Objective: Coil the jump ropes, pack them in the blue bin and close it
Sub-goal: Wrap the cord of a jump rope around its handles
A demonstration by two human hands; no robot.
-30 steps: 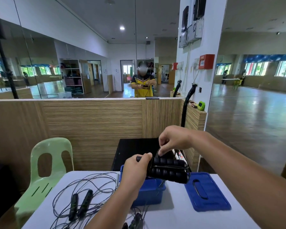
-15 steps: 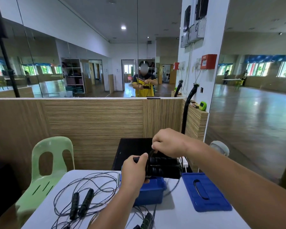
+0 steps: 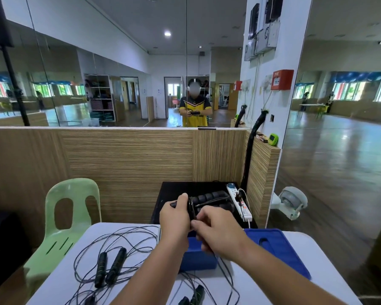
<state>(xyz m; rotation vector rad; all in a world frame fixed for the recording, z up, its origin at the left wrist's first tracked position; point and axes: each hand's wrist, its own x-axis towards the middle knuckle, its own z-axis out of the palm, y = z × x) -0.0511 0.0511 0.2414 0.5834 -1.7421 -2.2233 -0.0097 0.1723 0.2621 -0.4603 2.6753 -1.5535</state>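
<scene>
Left hand (image 3: 175, 216): fingers clamped round the black handles (image 3: 209, 200) of one jump rope, held above the blue bin (image 3: 198, 255). Right hand (image 3: 218, 233): fingers pinch its cord (image 3: 191, 208); how far it is coiled is unclear. Bin mostly hidden behind both hands. Lid (image 3: 277, 249) lies right of the bin. Loose rope (image 3: 110, 265) lies left of the bin on the counter (image 3: 304, 243). Third rope (image 3: 198, 293) is cut off nearer the person.
</scene>
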